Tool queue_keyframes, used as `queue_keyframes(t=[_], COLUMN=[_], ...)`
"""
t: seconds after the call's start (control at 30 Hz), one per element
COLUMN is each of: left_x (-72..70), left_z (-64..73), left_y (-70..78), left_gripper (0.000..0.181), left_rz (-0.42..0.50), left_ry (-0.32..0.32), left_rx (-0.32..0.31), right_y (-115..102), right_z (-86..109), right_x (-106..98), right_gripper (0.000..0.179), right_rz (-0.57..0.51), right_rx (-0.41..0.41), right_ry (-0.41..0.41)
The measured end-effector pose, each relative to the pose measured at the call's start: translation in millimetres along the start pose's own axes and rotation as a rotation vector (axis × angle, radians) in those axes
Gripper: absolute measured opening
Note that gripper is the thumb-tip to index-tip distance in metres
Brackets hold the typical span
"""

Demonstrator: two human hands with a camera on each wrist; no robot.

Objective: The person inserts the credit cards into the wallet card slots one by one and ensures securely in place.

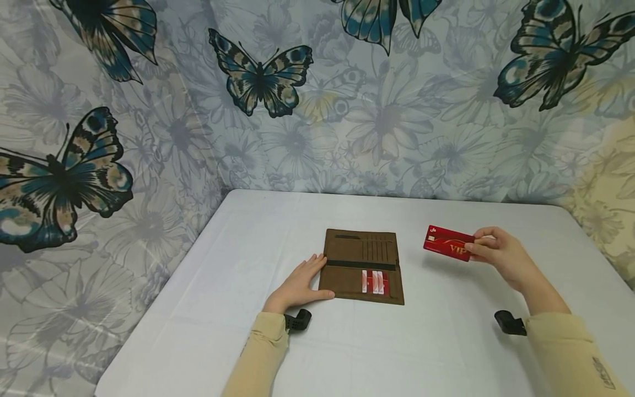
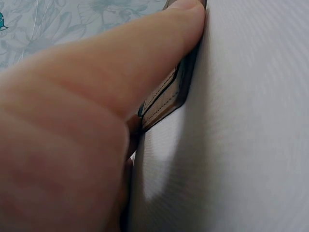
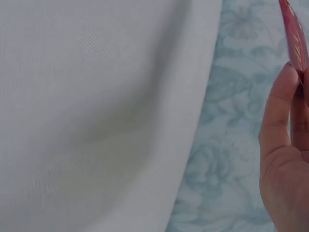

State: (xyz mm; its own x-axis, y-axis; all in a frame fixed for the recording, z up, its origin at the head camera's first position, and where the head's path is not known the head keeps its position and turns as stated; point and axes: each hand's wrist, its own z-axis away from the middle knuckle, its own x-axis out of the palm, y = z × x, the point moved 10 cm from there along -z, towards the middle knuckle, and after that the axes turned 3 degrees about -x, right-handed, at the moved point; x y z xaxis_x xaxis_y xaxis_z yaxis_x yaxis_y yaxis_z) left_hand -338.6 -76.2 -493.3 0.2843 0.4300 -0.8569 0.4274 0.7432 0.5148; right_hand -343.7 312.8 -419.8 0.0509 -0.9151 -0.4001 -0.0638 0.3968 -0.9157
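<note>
A brown wallet (image 1: 347, 281) lies unfolded on the white table, with a dark band across its middle. Several red and white cards (image 1: 375, 282) show in its lower half, and the upper half has a row of card slots. My left hand (image 1: 299, 284) rests at the wallet's left edge, fingers and thumb extended and touching it; in the left wrist view the thumb (image 2: 145, 53) covers much of the wallet. To the right of the wallet, my right hand (image 1: 506, 256) pinches a red VIP card (image 1: 446, 241) by its right end, held above the table.
The white-covered table (image 1: 223, 264) reaches back to a wall hung with floral cloth (image 1: 387, 121) printed with butterflies. Black wrist-worn devices (image 1: 299, 320) sit on both wrists, close to the tabletop.
</note>
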Motion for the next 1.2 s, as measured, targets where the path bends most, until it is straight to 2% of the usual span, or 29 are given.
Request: queue_keyframes(t=[0.13, 0.4, 0.53, 0.87, 1.2], left_x=[0.0, 0.9, 0.9, -0.7, 0.0], left_z=[0.0, -1.3, -1.8, -1.4, -1.0], left_y=[-0.5, -2.7, -2.8, -1.1, -1.2], left_gripper=[0.091, 0.091, 0.091, 0.09, 0.09], left_rz=[0.006, -0.001, -0.002, -0.003, -0.009], left_ry=[0.001, 0.002, -0.001, -0.001, 0.001], left_rx=[-0.001, 0.0, -0.001, 0.0, 0.001], right_y=[-10.3, -21.6, -19.8, -13.0, -5.5], right_z=[1.7, 10.3, 13.1, 14.1, 12.9], right_x=[14.5, 54.8, 70.7, 89.0, 98.6], right_gripper=[0.034, 0.044, 0.04, 0.034, 0.036], right_rz=[-0.065, -0.031, -0.02, -0.045, -0.04], right_rx=[-0.004, 0.006, 0.007, 0.017, 0.074], right_ry=[-0.026, -0.132, -0.177, -0.234, -0.227])
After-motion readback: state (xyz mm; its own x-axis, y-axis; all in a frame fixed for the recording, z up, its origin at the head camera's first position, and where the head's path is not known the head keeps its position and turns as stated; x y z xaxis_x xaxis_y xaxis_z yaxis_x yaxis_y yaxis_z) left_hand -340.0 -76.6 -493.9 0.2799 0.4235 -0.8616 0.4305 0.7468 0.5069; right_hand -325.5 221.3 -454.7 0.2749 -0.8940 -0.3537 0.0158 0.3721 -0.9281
